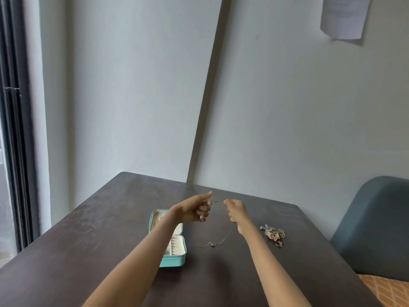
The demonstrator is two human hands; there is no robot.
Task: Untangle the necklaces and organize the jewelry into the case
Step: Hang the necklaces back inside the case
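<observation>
Pinching a thin necklace (pixel 212 243) by its ends, both hands, left (pixel 197 209) and right (pixel 236 212), hold it over the worktop (pixel 110 240) beside the open case (pixel 174 260).

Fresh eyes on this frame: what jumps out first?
The two raised hands mid-table: the left hand and right hand each pinch an end of a thin necklace, whose loop hangs down to the dark table with a small pendant at the bottom. Next, the open teal jewelry case under the left forearm, and the jewelry pile to the right of the right wrist.
</observation>
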